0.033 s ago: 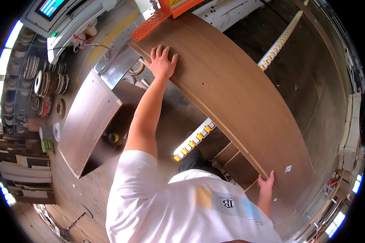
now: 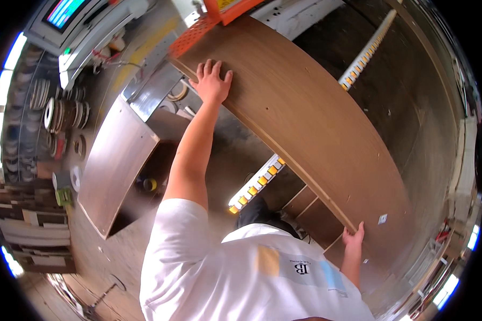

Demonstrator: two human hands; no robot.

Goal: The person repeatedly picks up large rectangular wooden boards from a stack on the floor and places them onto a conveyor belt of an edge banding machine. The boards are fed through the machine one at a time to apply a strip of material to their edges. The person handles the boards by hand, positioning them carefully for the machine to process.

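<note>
A long brown wood-grain board [image 2: 305, 117] slants across the view from the far left to the near right. My left hand [image 2: 211, 83] lies flat on its top near the far end, fingers spread, close to the left long edge. At the near end my right hand [image 2: 353, 236] grips that same edge, thumb up over it, its other fingers partly hidden. The far end of the board meets an orange guard [image 2: 195, 35] on a machine. Beneath the board runs a white roller rail with yellow rollers [image 2: 257, 184], showing on both sides of it.
On the left stands a wooden box-like stand [image 2: 118, 160] with a roll of tape [image 2: 150, 184] inside. A control panel with a lit screen [image 2: 67, 13] is at the top left. Rolls of edge banding [image 2: 64, 115] and stacked panels [image 2: 32, 230] line the left side.
The surroundings have shifted very slightly in view. Both hands keep their places on the board.
</note>
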